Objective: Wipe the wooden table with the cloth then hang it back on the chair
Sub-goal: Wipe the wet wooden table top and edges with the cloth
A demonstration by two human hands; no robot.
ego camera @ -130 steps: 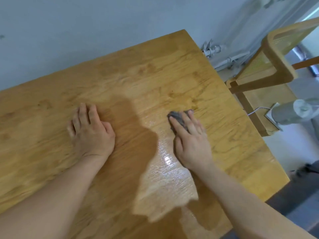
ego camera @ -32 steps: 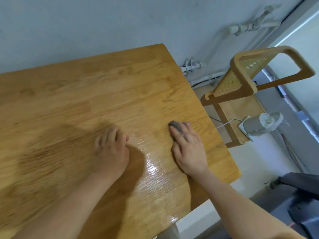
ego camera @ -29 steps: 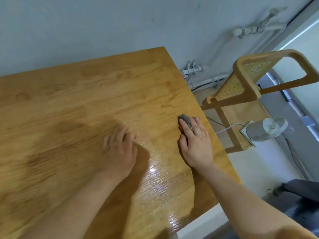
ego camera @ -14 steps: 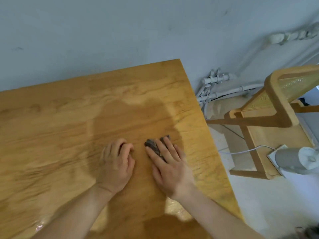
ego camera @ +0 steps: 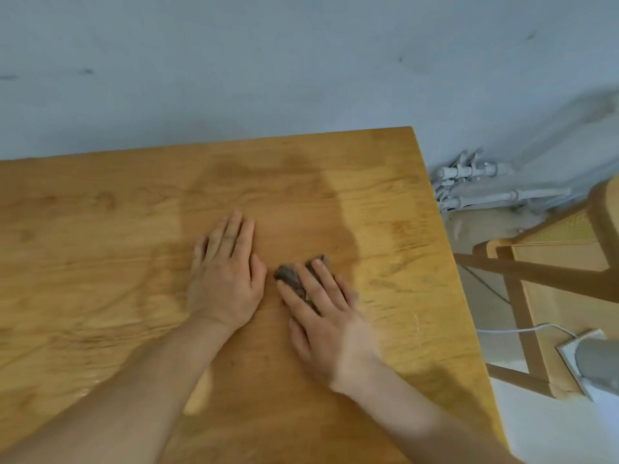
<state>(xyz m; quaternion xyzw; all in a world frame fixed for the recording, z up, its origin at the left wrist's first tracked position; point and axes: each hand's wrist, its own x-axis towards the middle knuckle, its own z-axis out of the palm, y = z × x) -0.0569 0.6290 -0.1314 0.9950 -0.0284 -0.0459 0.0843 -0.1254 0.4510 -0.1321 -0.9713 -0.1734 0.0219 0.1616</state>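
Observation:
A small dark grey cloth (ego camera: 288, 276) lies bunched on the wooden table (ego camera: 100, 262), right of centre. My right hand (ego camera: 321, 316) presses flat on it with straight fingers, so most of the cloth is hidden beneath them. My left hand (ego camera: 226, 277) rests palm down on the bare wood just left of the cloth, its fingers straight and close together. The wooden chair (ego camera: 549, 259) with a cane back stands off the table's right edge, partly cut off by the frame.
A grey wall runs behind the table. White pipes (ego camera: 475, 185) sit low at the wall to the right of the table. A grey device with a white cable (ego camera: 593, 360) lies on the floor by the chair. The table's right edge is near my right hand.
My right hand has slid the cloth left from the table's right edge toward the middle. The left hand has shifted slightly and its fingers have straightened. The view has swung left and tilted up.

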